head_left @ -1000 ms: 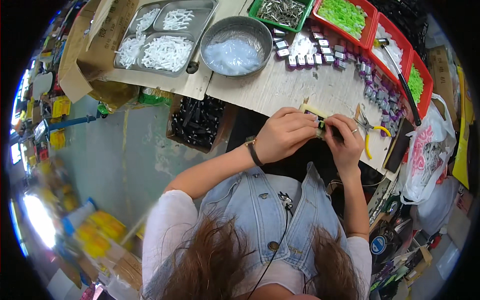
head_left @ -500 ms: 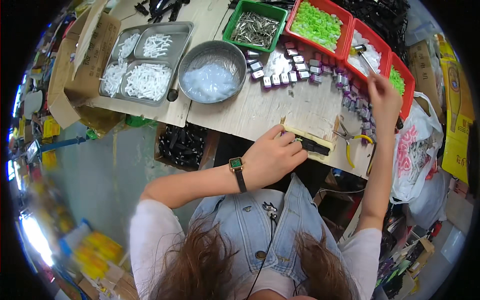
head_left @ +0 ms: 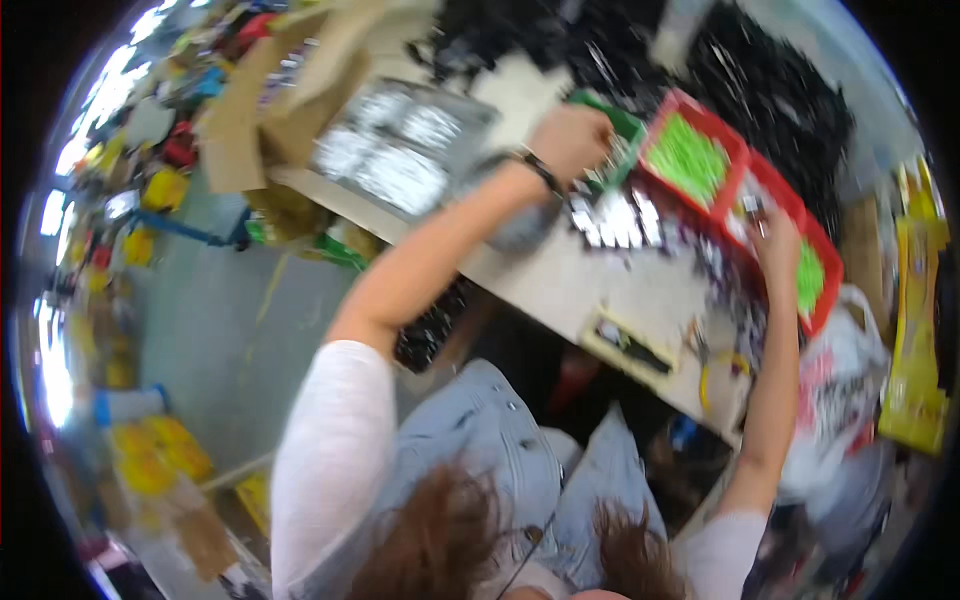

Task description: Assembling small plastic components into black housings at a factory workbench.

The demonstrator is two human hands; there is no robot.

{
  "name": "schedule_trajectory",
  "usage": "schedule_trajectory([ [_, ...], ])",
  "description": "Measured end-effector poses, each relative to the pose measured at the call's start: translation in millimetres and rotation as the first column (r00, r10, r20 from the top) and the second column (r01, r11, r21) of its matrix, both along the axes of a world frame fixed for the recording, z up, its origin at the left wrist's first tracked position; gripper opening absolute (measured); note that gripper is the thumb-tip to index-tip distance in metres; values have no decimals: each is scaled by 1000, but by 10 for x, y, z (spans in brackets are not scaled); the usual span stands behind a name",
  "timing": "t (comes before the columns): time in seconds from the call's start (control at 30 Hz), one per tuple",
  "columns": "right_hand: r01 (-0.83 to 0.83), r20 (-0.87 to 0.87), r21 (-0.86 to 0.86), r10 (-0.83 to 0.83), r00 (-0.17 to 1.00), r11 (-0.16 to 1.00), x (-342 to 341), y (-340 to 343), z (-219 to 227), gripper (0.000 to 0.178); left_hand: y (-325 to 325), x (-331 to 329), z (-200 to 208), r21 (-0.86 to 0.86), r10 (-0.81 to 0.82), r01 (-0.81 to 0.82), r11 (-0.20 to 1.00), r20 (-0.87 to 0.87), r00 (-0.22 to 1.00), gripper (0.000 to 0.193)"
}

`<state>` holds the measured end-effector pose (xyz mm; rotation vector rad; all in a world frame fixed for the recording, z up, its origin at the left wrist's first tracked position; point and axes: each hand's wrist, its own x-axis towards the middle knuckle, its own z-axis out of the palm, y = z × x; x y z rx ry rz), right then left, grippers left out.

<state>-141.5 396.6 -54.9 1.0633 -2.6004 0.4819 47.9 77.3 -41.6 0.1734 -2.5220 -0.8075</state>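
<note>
My left hand (head_left: 572, 145), smeared by motion, is over the green tray (head_left: 630, 135). Its fingers point down at the tray, and whatever they touch there is hidden. On the right, my right hand (head_left: 778, 248) is at the red tray of white pieces (head_left: 738, 228). Its fingers are closed on a thin metal-shafted tool (head_left: 752, 204), blurred, its far end over the white pieces. Close to the table's front edge lies a cream block (head_left: 600, 335) with a black elongated part (head_left: 645, 350) on it, untouched by either hand.
Pliers with yellow handles (head_left: 704, 380) lie right of the block. Small metal-and-purple parts (head_left: 630, 220) line the trays. Red trays of green pieces (head_left: 690, 160) flank the white ones. A metal bowl (head_left: 525, 228), a divided tray (head_left: 470, 115) and a cardboard box (head_left: 235, 140) stand left.
My left hand has left the black part on the block and moved up to the green tray. My right hand stays by the white pieces. The whole view has shifted and turned.
</note>
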Motion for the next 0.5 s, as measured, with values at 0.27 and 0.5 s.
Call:
schedule_trajectory([
  [0.27,110,446,-773,412,795,624,1546,-221,366,6,179,31,-168,-108,154,-174,979,-173,973,11],
  [0.5,292,544,-788,391,742,542,2578,-159,258,9,1621,1355,225,968,-251,141,205,-87,964,13],
])
